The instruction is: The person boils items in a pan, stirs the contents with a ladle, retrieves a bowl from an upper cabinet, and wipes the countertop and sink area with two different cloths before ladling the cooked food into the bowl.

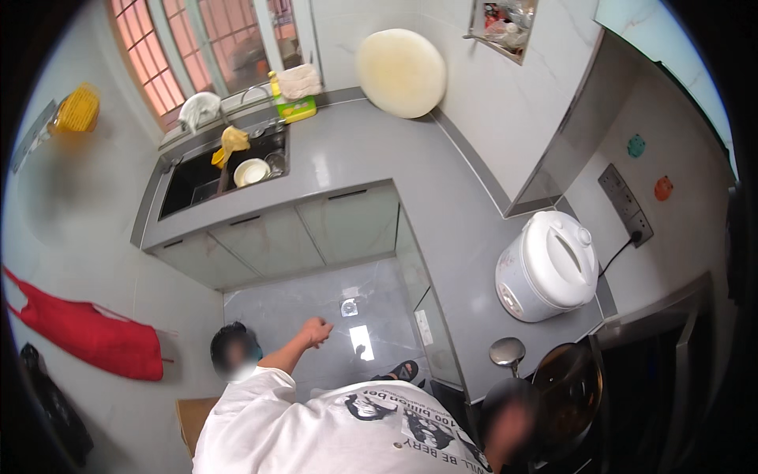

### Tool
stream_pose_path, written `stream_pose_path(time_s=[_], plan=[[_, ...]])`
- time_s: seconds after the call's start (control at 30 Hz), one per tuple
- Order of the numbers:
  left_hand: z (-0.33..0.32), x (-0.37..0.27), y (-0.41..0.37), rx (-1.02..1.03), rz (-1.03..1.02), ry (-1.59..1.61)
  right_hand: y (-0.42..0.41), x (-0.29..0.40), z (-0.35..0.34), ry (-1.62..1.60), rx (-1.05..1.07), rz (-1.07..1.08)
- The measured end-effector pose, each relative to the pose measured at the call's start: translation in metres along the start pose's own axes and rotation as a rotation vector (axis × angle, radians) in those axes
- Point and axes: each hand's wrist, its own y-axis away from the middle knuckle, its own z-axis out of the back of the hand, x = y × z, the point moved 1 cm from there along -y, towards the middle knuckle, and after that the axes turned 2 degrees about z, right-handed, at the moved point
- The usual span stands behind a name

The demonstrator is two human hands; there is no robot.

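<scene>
My left hand (pixel 318 332) hangs over the grey tiled floor (pixel 272 314), its fingers loosely curled and nothing visible in them. Low on the right, my right hand (pixel 508 423) is blurred, beside a dark frying pan (pixel 568 391) with a shiny rim. Whether it grips anything cannot be made out. Just above that hand, a metal ladle (pixel 507 352) rests on the grey countertop (pixel 456 249), its handle partly hidden by the blur. A white rice cooker (pixel 548 266) stands farther along the counter with its lid down.
The dark sink (pixel 192 183) holds a pale bowl (pixel 253 172); a yellow cloth (pixel 235 139) hangs by its faucet. A round pale board (pixel 402 74) leans in the corner. A cord runs to a wall socket strip (pixel 625 204). A red apron (pixel 89 335) hangs left.
</scene>
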Motion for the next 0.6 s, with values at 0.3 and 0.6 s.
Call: stream_pose_path(time_s=[0.3,0.6], plan=[[0.025,-0.375,0.074,0.122,-0.939,0.234,0.047,0.001,-0.06,0.239,-0.134,0.039],[0.017,-0.739,0.367,-0.537,-2.621,0.323,0.126,0.051,-0.279,0.609,-0.212,0.743]])
